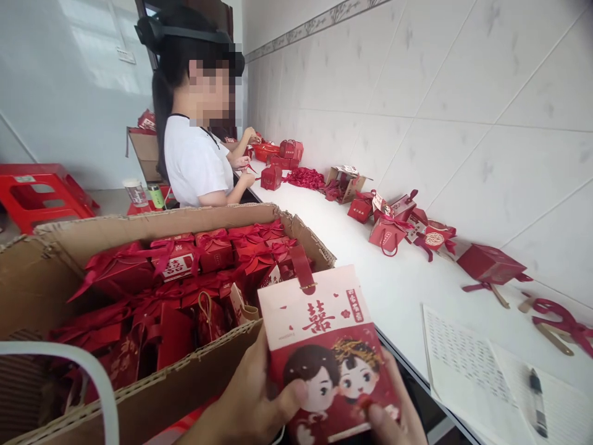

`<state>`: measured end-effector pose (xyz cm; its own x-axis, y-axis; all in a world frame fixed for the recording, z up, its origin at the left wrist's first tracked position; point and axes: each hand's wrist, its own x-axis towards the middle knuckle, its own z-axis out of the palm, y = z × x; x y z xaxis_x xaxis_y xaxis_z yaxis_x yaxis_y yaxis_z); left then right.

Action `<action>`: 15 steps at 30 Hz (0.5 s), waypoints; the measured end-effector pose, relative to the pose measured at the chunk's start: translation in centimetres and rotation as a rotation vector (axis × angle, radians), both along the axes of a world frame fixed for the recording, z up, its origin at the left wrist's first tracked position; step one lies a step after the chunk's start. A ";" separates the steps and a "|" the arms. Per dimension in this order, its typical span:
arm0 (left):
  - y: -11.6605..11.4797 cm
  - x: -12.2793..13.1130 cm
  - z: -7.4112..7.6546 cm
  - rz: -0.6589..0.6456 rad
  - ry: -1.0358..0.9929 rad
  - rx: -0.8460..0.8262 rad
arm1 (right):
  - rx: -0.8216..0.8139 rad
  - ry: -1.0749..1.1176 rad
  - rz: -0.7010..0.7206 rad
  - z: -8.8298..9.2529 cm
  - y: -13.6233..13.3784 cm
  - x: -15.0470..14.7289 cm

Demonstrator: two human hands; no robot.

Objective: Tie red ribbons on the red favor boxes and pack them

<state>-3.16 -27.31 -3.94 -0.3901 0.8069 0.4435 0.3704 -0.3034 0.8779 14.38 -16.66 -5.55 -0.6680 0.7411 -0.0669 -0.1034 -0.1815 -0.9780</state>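
Between both hands I hold a red and cream gift box (319,303) with two cartoon faces and a red ribbon strap at its top. My left hand (252,395) grips its left side, thumb across the front. At the lower right edge, my right hand (393,408) clasps it with the thumb on the front. Just beyond the box stands an open cardboard carton (185,377), packed with several red gift boxes (171,334) tied with ribbons. The held box overlaps the carton's near right corner.
A white table (398,290) runs along the tiled wall, bearing red boxes (389,235), a ribbon pile (306,178), an open notebook (472,352) and a pen (537,395). A person in a white shirt (194,161) works farther along it. A red stool (41,191) stands left.
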 end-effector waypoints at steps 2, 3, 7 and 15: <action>0.1 -0.7 0.0 0.166 0.364 0.119 | 0.113 -0.037 -0.085 1.0 2.5 0.3; 0.2 -1.0 0.0 0.282 0.539 0.153 | 0.184 -0.082 -0.143 1.9 3.9 0.3; 0.9 -1.7 0.3 0.570 0.860 0.026 | 0.530 -0.406 -0.363 7.5 9.4 -1.1; 2.3 -1.2 -1.1 0.690 0.998 -0.125 | 1.054 -0.817 -0.197 14.1 13.2 -10.1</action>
<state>-4.37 -25.00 -5.03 -0.2859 0.6236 0.7276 0.9489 0.2900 0.1244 4.26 -3.47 8.54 -0.5880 0.7642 0.2651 0.6341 0.6389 -0.4355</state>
